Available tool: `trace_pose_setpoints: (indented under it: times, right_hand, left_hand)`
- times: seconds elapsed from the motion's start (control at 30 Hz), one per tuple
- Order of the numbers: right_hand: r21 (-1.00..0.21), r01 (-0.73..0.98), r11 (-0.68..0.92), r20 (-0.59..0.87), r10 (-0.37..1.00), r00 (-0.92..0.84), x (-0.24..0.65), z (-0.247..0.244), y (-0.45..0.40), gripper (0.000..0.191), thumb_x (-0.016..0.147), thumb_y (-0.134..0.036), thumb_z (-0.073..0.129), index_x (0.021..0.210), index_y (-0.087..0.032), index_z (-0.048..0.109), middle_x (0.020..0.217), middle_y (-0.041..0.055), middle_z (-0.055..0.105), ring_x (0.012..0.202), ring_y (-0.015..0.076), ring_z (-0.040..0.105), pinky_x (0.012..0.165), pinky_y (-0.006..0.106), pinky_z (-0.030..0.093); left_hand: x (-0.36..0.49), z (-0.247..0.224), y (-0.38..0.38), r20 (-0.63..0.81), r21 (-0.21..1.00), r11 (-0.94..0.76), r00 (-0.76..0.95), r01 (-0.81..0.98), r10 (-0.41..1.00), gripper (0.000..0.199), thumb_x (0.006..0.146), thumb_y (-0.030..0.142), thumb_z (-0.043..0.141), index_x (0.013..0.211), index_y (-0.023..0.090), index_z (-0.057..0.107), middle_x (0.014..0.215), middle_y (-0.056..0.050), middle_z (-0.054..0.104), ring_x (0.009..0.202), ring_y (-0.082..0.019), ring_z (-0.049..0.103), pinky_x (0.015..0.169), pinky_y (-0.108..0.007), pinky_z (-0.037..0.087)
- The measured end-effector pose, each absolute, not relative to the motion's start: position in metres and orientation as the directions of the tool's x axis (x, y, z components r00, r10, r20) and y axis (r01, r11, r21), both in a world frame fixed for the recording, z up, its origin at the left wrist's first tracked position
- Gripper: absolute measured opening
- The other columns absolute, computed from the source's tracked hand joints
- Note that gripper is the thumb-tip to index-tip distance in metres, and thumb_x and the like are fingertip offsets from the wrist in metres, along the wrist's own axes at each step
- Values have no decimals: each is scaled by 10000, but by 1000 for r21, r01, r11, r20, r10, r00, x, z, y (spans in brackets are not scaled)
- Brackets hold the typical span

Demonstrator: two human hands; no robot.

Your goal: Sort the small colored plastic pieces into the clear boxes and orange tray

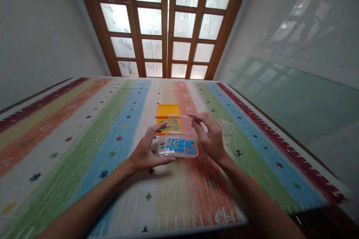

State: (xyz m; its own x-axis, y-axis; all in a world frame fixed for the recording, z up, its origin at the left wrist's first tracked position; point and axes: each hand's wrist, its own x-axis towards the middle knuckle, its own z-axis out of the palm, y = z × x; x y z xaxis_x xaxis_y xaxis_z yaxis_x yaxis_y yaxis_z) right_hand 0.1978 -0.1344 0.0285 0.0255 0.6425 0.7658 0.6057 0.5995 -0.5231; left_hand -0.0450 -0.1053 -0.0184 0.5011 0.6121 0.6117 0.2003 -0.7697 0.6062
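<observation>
A clear plastic box [162, 151] with several small blue pieces [181, 145] in it is in front of me, its see-through lid [186, 125] raised at the back. My left hand [146, 149] grips the box from its left side, thumb along the front edge and fingers at the back. At the lid's upper right edge, my right hand [209, 134] has its thumb and index finger closed on the plastic. Just behind, an open orange box [167, 110] holds small green pieces, partly seen through the clear lid.
Another clear container [226, 127] with its lid up stands right of the boxes, partly hidden by my right hand. A striped cloth [117, 179] covers the table. Beyond the far edge are wood-framed glass doors [165, 37]; a glass panel [294, 93] leans along the right wall.
</observation>
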Motion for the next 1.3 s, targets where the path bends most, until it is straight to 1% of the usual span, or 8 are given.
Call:
trace_pose_setpoints:
  times: [0.13, 0.23, 0.37, 0.5, 0.63, 0.8, 0.93, 1.3]
  right_hand:
    - [-559, 546, 624, 760, 648, 37, 195, 26, -137, 209, 1009, -238, 544, 1101, -276, 728, 908, 33, 670, 855, 199, 644, 783, 359, 525]
    - [-591, 437, 678, 740, 671, -41, 201, 22, -136, 221, 1002, -347, 586, 1178, -273, 697, 970, 46, 667, 904, 211, 648, 831, 385, 544]
    - [-572, 340, 746, 724, 655, -218, 210, 17, -138, 592, 851, -542, 761, 1355, -277, 599, 1168, 92, 647, 1067, 273, 634, 943, 462, 541]
    - [-465, 352, 812, 712, 579, -396, 210, 13, -142, 768, 756, -547, 854, 1416, -298, 549, 1306, 115, 602, 1215, 316, 592, 1024, 515, 521]
    - [-376, 406, 833, 716, 540, -444, 207, 7, -143, 694, 836, -406, 826, 1453, -336, 515, 1343, 113, 577, 1236, 297, 586, 1023, 513, 534]
    - [-340, 424, 840, 738, 517, -433, 209, -1, -141, 578, 928, -231, 705, 1456, -375, 522, 1325, 95, 577, 1211, 270, 600, 974, 495, 573]
    - [-317, 430, 845, 746, 502, -437, 209, -1, -142, 558, 939, -207, 681, 1454, -373, 545, 1320, 96, 584, 1219, 268, 603, 981, 487, 578]
    - [-281, 408, 869, 775, 456, -437, 208, -6, -139, 559, 957, -197, 675, 1470, -372, 535, 1330, 105, 572, 1217, 266, 599, 978, 490, 580]
  left_hand:
    - [-42, -18, -109, 614, 643, -753, 495, 137, 615, 1034, 735, 386, 901, 1583, 318, 314, 1382, -138, 627, 1197, -295, 649, 1037, -483, 557]
    - [-41, -21, -110, 620, 679, -729, 461, 91, 635, 1001, 764, 373, 882, 1589, 308, 320, 1402, -148, 620, 1181, -286, 663, 1032, -468, 569]
    - [-41, -21, -110, 625, 708, -705, 422, 50, 657, 812, 787, 349, 864, 1492, 277, 468, 1372, -136, 636, 1172, -280, 675, 1029, -458, 586]
    - [-42, -17, -110, 607, 747, -664, 376, 28, 700, 651, 795, 322, 857, 1368, 247, 558, 1312, -121, 655, 1170, -264, 675, 1040, -446, 588]
    - [-42, -17, -108, 616, 748, -664, 360, 14, 701, 545, 809, 302, 844, 1284, 228, 586, 1285, -121, 665, 1182, -259, 671, 1051, -452, 579]
    - [-43, -21, -108, 633, 728, -685, 361, 22, 685, 481, 815, 330, 843, 1225, 231, 612, 1294, -128, 666, 1236, -282, 648, 1083, -507, 547]
    - [-44, -21, -107, 635, 726, -688, 368, 18, 679, 439, 829, 340, 834, 1204, 234, 631, 1305, -140, 666, 1269, -290, 627, 1113, -551, 513]
    - [-45, -26, -103, 662, 715, -698, 364, -46, 655, 412, 789, 264, 870, 1147, 230, 668, 1293, -132, 674, 1243, -275, 650, 1061, -471, 547]
